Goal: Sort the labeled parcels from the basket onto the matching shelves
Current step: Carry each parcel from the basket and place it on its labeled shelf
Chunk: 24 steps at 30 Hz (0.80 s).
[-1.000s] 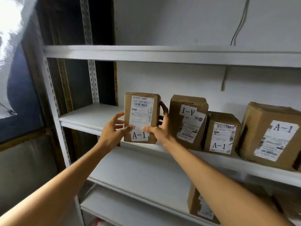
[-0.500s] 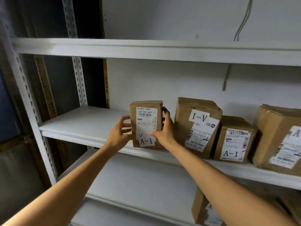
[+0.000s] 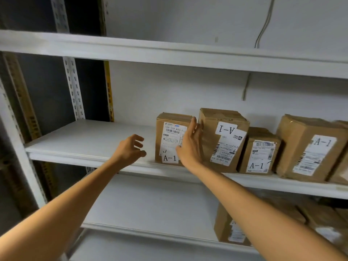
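A small brown cardboard parcel [image 3: 170, 140] labelled A-1 stands upright on the white middle shelf [image 3: 88, 140], at the left end of a row of A-1 parcels. My right hand [image 3: 190, 146] lies with straight fingers against its right front edge, between it and the neighbouring parcel [image 3: 222, 138], whose A-1 label is upside down. My left hand [image 3: 131, 147] hovers a short way left of the parcel, fingers loosely curled, holding nothing. The basket is out of view.
Two more A-1 parcels [image 3: 259, 153] [image 3: 310, 147] stand further right on the same shelf. A lower shelf [image 3: 150, 204] holds more brown parcels [image 3: 231, 228] at the right. An upper shelf [image 3: 169, 55] runs overhead. Perforated metal uprights [image 3: 73, 87] stand at the left.
The parcel has been set down on the shelf beside the row. My left hand has let go and drawn back to the left; my right hand's fingers have straightened along the parcel's right side.
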Tool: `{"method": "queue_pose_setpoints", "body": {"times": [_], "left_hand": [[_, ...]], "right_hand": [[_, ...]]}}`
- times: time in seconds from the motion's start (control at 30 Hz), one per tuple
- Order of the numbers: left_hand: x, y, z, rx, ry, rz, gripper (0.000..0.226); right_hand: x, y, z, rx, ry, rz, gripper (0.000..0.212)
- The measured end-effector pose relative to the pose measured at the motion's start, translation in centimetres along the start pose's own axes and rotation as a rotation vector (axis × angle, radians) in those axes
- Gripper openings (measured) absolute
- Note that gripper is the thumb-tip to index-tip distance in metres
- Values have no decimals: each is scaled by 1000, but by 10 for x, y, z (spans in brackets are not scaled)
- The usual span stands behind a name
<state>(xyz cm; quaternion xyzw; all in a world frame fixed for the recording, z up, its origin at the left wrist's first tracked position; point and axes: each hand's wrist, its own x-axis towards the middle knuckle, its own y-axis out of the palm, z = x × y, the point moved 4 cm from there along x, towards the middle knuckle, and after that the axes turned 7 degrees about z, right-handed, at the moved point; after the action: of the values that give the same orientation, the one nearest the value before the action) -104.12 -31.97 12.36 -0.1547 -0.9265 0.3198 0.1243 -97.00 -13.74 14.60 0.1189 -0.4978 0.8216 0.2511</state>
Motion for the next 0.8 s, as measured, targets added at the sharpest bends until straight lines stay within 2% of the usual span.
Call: {"method": "queue_pose_setpoints", "body": {"times": [0.13, 0.23, 0.3, 0.37, 0.53, 0.8], "left_hand": [[-11, -10, -11, 143, 1, -44, 43], [-26, -16, -16, 228, -23, -65, 40], [-41, -22, -16, 301, -70, -95, 37], [-62, -26, -14, 361, -125, -143, 36], [-133, -17, -15, 409, -290, -282, 35], [-274, 20, -23, 388, -613, -465, 32]], "right_hand": [[-5, -12, 22, -304, -324, -130, 93], [-14, -13, 38, -357, -504, -106, 76], [-20, -6, 43, -292, -573, 42, 55], [-25, 7, 41, -202, -616, 239, 45], [-47, 20, 38, -88, -727, 468, 51], [-146, 17, 75, 118, -1016, 648, 53]]}}
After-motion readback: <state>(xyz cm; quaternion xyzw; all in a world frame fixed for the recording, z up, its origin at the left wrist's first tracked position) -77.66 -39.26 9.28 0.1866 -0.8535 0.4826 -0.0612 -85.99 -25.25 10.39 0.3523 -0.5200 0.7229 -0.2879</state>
